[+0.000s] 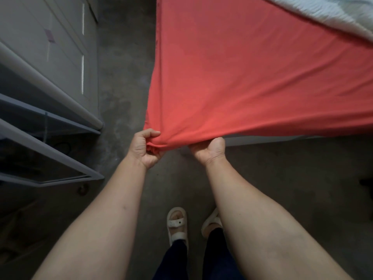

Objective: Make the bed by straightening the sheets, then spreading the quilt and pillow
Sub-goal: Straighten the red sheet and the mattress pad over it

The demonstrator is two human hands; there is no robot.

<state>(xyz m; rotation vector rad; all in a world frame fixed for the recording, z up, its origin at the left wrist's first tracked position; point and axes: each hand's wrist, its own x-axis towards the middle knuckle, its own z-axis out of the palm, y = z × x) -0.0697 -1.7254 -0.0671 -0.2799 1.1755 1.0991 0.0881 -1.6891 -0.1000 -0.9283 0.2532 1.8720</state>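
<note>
"Red sheet stretches off toward one o'clock; left hand and right hand both clutch its corner."
"I'd pull evenly, keeping low, until the creases flatten."

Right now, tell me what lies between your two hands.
In the head view, the gathered edge of the red sheet spans from the left hand to the right hand, both gripping it; floor shows below.
</note>
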